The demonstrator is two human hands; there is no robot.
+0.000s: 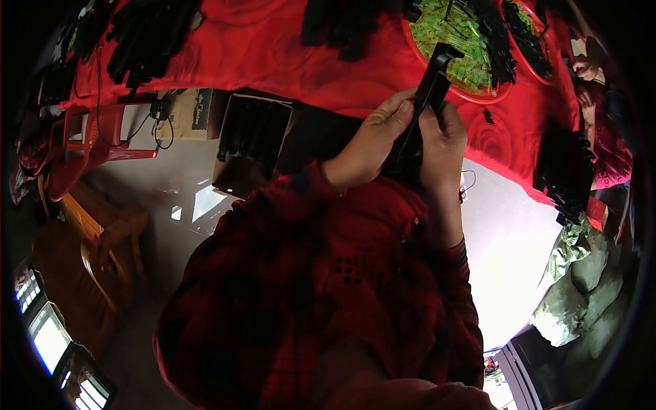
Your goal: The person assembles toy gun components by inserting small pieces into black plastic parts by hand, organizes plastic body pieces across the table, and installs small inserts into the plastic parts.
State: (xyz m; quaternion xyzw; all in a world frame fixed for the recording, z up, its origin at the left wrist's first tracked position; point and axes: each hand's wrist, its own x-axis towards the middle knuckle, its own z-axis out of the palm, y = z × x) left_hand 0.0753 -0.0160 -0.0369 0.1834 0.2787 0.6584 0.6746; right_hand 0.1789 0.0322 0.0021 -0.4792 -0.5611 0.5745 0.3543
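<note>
Between my two hands is a long, narrow black plastic piece (432,78) with a hooked upper end, tilted up toward the table. My left hand (372,140) grips its left side, thumb pressed along it. From the other side my right hand (444,143) closes its thumb and bent fingers on it. The lower end of the piece runs into dark shadow between my hands. Just beyond its tip stands a red basin (486,98) holding small green translucent pieces (447,41) and black strips (493,41).
Black pieces lie heaped on the red tablecloth (253,51). A second red basin (542,76) stands right, near another person's hand (585,68). Below the table edge is a cardboard box (222,164) of black parts. A red plastic chair (75,157), wooden bench (102,232) and sacks (560,311) surround me.
</note>
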